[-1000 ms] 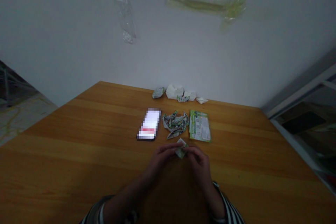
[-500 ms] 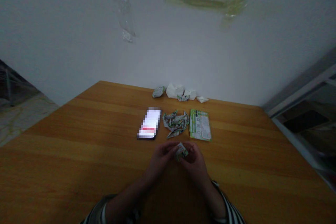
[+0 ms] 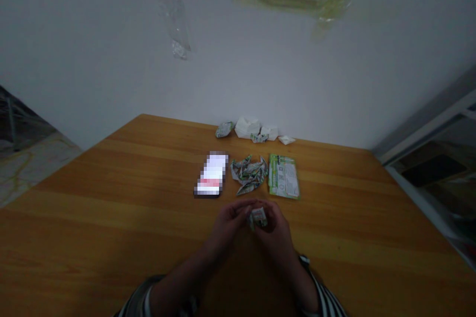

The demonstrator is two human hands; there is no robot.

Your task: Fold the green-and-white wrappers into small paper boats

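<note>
Between my two hands is a small piece of folded printed paper [image 3: 258, 217], white with green and dark print. My left hand [image 3: 229, 223] pinches its left side with thumb and fingers. From the right, my right hand [image 3: 277, 225] closes on the same paper, its thumb at the lower edge. Just beyond the hands lies a group of folded printed paper pieces [image 3: 250, 172]. A flat green-and-white printed packet [image 3: 284, 177] is to their right, and a phone [image 3: 211, 174] with a lit, blurred screen is to their left.
Along the wall [image 3: 238, 69] at the table's back edge stand a crumpled printed paper piece [image 3: 224, 130], white folded papers [image 3: 248, 128] and a small white scrap [image 3: 286, 139]. The wooden table [image 3: 130, 183] spreads to both sides. A shelf or frame [image 3: 427, 173] stands at right.
The small paper has turned between my fingers and now looks squarer, with a different face showing. Both hands stay nearly in place.
</note>
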